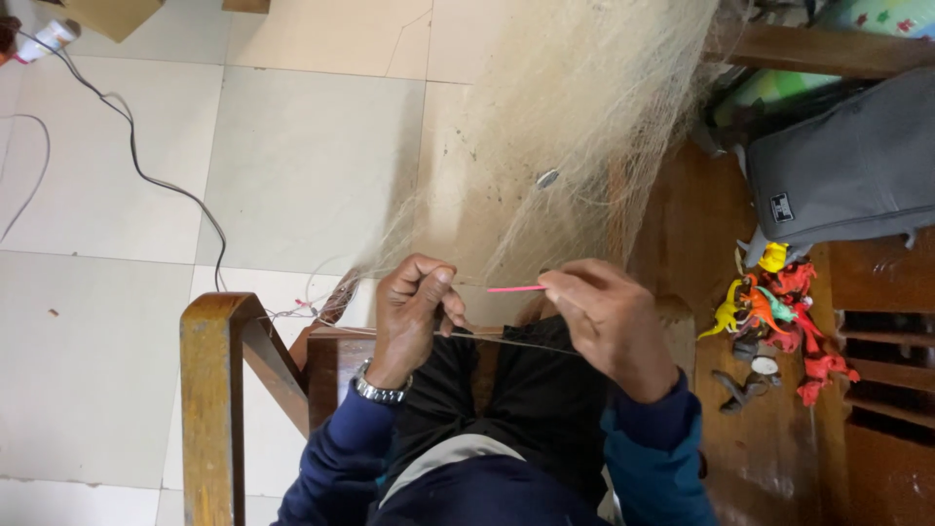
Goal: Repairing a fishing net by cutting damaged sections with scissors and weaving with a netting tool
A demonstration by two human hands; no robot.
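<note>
**Net mending at the knee: needle, cord and tension**

Dark trousers and blue sleeves fill the near edge of the view, and just above them both hands are held over the lap. The left hand [414, 317], with a metal wristwatch [380, 390] on its wrist, is closed, its fingers [440, 284] pinched on the lower edge of the pale fishing net [575, 146] and on a thin cord [516, 343] that runs across to the other side. The right hand [609, 321] is closed too, its fingertips gripped on a slim pink netting needle [516, 288], which is pointed toward the left hand and lies just below the hanging mesh.

The net is draped from above and spreads down to the hands, between a wooden chair arm [214, 390] on the left and a wooden bench [760, 429] on the right. The step in hand is judged to be the passing of the needle through a mesh at the net's edge. It would be done well if the cord were kept taut between the hands, so that the mesh is held open and flat; the needle is best guided by its tip through one loop only, since loose strands nearby could be caught. The pinch on the left should not be slackened until a knot is drawn tight.

Plastic toy dinosaurs [779, 312] and a grey bag [847, 166] lie on the bench, well apart from the work; a black cable [146, 175] trails over the tiled floor [97, 341].
</note>
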